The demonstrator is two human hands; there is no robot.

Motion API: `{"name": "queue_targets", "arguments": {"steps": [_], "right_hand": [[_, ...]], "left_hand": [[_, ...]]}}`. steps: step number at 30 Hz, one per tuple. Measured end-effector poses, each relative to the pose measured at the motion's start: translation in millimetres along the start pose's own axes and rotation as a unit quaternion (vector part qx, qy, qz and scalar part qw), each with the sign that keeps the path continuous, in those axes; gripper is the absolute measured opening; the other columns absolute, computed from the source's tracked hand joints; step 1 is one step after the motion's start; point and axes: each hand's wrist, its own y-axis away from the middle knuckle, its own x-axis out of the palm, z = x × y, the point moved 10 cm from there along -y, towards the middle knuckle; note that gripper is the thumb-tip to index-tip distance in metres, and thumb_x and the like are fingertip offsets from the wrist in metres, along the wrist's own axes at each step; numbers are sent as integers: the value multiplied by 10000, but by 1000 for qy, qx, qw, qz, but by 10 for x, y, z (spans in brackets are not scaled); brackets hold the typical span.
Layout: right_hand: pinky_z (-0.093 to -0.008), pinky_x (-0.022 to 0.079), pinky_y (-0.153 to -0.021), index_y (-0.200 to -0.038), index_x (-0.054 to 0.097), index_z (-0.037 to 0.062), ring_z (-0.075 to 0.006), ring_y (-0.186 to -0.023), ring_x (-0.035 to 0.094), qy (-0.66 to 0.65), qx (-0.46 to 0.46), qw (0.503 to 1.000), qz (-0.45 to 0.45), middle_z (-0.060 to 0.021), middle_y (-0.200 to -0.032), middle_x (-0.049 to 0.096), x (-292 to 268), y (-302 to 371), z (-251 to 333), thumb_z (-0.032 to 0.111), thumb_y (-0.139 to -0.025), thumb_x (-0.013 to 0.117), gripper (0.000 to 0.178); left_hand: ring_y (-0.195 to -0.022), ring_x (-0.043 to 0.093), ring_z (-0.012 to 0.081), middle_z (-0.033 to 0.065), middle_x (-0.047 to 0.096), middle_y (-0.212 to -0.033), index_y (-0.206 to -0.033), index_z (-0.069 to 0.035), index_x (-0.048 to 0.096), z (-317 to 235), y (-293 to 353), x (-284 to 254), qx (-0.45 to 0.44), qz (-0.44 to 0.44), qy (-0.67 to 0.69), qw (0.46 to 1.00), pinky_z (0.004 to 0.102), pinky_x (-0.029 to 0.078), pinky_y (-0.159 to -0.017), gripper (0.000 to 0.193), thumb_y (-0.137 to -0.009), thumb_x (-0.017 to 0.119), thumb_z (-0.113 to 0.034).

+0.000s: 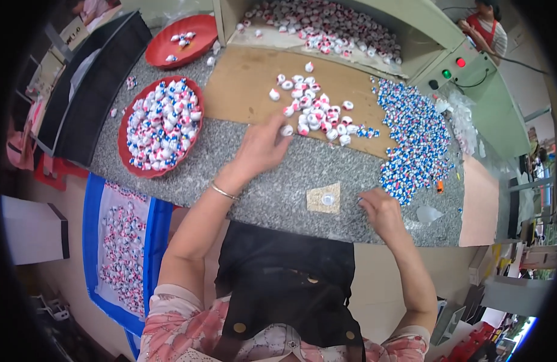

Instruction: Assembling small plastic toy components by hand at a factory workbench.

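Observation:
My left hand (261,146) reaches to the front edge of a brown board, its thumb and fingers closed round a small white piece (286,130). Just beyond it lies a loose pile of white toy-like pieces with pink and dark markings (317,113). Over the grey speckled worktop, my right hand (384,212) is pinched closed; a tiny bluish bit shows at its fingertips, too small to name. Between my hands sits a small tan block (323,198) with a round clear or whitish spot in it. A large heap of tiny blue, white and pink parts (411,136) spreads beyond my right hand.
At the left stands a red bowl (122,151) full of blue-and-white pieces, with another red bowl (197,55) behind it. A blue crate (92,241) is below the worktop's left edge. A machine with lit buttons (496,99) stands behind; another person (489,30) is far right.

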Motion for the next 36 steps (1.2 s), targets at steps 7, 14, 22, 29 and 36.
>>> {"name": "queue_targets", "arguments": {"steps": [7,14,22,29,36], "right_hand": [[-382,525,-631,-956,695,23,-316,-757,664,-45,-44,998,1,-145,-855,665,13,-51,554,-1,-804,697,154],[-415,515,-600,-893,665,26,-320,-695,635,71,-148,985,60,-125,-768,612,266,-245,870,-26,-789,653,117],[-396,509,-585,-910,675,18,-327,-690,635,22,-125,991,42,-145,-788,619,231,-247,822,-25,-794,658,124],[-252,522,-661,-1018,695,-15,-125,-742,647,-365,166,916,-6,-54,-810,671,284,-35,393,31,-899,665,132],[-226,522,-680,-1008,704,-11,-85,-769,633,-482,249,839,49,-32,-833,681,437,123,374,26,-907,659,116]], "left_hand": [[-895,623,101,13,624,-1053,-1210,-8,603,-74,955,242,-258,78,620,737,247,529,-784,315,-898,642,8],[-942,618,97,40,591,-1072,-1214,17,603,-302,1184,150,-237,70,605,757,233,531,-826,354,-869,646,88],[-946,647,139,88,600,-1098,-1156,23,627,-418,1130,147,-187,68,451,870,251,571,-830,344,-823,681,92],[-889,675,175,123,637,-1066,-1105,28,648,-607,998,208,-94,-19,394,914,260,597,-769,337,-781,723,78],[-800,673,168,137,659,-1069,-1133,-2,667,-865,961,169,11,-33,347,937,260,556,-651,374,-770,753,37]]}}
